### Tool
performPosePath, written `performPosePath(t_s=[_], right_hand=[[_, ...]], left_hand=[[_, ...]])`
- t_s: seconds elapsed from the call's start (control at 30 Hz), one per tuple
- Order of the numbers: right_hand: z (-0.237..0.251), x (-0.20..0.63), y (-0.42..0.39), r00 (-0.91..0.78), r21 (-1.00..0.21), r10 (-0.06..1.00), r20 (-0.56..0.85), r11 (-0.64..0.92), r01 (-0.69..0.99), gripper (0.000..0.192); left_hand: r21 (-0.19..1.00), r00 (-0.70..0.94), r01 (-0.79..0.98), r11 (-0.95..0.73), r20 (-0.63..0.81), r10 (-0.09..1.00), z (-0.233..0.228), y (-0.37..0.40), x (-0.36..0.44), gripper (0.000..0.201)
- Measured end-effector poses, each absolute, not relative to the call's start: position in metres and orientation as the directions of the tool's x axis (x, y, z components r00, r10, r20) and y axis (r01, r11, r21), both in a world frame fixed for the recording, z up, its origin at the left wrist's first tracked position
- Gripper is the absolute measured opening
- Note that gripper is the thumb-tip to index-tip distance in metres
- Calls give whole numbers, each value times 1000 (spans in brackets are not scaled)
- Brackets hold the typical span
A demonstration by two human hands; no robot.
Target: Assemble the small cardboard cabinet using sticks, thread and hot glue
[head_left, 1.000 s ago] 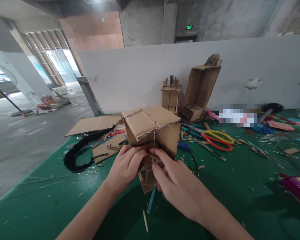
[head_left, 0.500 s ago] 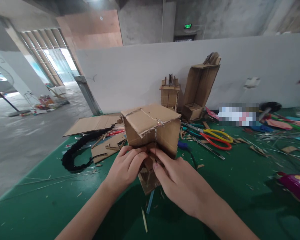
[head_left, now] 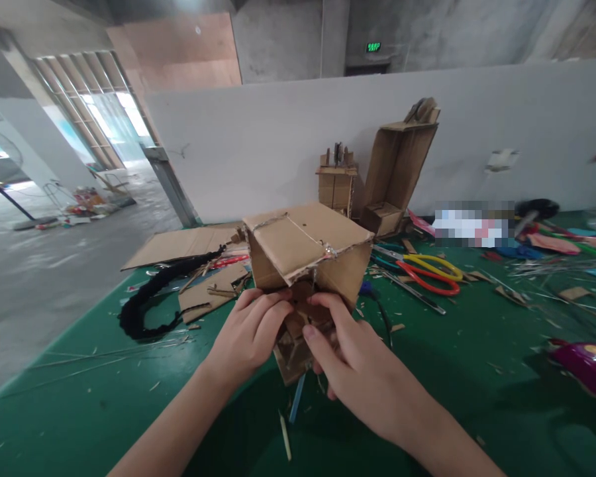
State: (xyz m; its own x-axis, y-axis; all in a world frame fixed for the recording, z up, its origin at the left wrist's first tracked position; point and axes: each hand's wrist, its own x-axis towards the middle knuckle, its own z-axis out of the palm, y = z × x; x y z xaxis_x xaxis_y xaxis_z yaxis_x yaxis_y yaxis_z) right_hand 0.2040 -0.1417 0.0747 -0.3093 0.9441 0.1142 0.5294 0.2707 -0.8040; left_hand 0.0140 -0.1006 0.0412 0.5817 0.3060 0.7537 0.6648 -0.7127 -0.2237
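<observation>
A cardboard box [head_left: 310,232] with an open front stands before me, a string running across its top and down the front. Inside the opening is a round cardboard disc [head_left: 304,291] with a small hole. My left hand [head_left: 253,328] is closed at the box's left front edge, its fingertips reaching the disc; its thumb is hidden. At the opening's right side, my right hand [head_left: 357,351] has its thumb and index finger apart, near the disc and the hanging string. Nothing shows clearly between them. Below the box lie a blue strip [head_left: 297,399] and a short pale stick [head_left: 285,437].
Red and yellow-handled scissors [head_left: 430,277] lie right of the box, with a slim metal tool [head_left: 417,295]. A black fuzzy strip [head_left: 139,315] curves at left by cardboard scraps. Two cardboard structures [head_left: 400,169] [head_left: 335,189] stand behind. A purple tool [head_left: 583,371] sits far right.
The box has tilted and turned slightly, its top shifting right and forward. My right thumb and index finger have spread apart, and more of the disc shows. My left hand has barely moved.
</observation>
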Motion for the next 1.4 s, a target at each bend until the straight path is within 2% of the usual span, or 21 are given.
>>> performPosePath(t_s=[0.13, 0.27, 0.33, 0.4, 0.47, 0.5, 0.57, 0.63, 0.7, 0.83, 0.9, 1.2, 1.4], right_hand=[[74, 203, -141, -312, -807, 941, 133, 286, 518, 33], [76, 203, -140, -330, -796, 932, 150, 312, 518, 32], [78, 205, -140, -325, -789, 929, 179, 333, 516, 30], [82, 209, -142, -278, -744, 920, 276, 387, 544, 27], [85, 213, -143, -234, -606, 866, 442, 481, 633, 23], [88, 215, -143, -253, -484, 810, 530, 533, 694, 22], [93, 215, -143, -402, -157, 664, 630, 616, 772, 24], [101, 212, -141, -586, 137, 549, 596, 650, 748, 29], [111, 205, -138, -687, 274, 521, 506, 659, 701, 30], [131, 189, -128, -725, 287, 620, 300, 666, 689, 19], [139, 184, -124, -722, 287, 648, 245, 662, 692, 14], [143, 184, -115, -719, 339, 662, 213, 640, 690, 9], [150, 184, -113, -724, 355, 679, 124, 651, 671, 15]], left_hand=[[-225, 579, 674, -704, 753, 313, 40, -100, 13, 21], [-261, 590, 679, -686, 749, 299, 38, -99, 11, 35], [-237, 573, 681, -693, 762, 303, 37, -98, 11, 38], [-163, 519, 687, -708, 793, 321, 36, -97, 11, 33], [-72, 465, 689, -721, 807, 364, 35, -97, 12, 26], [-39, 448, 689, -724, 808, 383, 35, -97, 12, 23], [-2, 440, 688, -725, 796, 416, 36, -98, 12, 19], [10, 444, 685, -729, 787, 429, 39, -99, 14, 17], [25, 449, 683, -730, 775, 446, 43, -101, 16, 18], [34, 468, 669, -743, 757, 456, 50, -103, 21, 22], [24, 480, 667, -745, 750, 454, 51, -104, 22, 22], [-9, 483, 690, -724, 751, 451, 51, -104, 24, 24], [43, 455, 696, -717, 747, 486, 46, -103, 24, 23]])
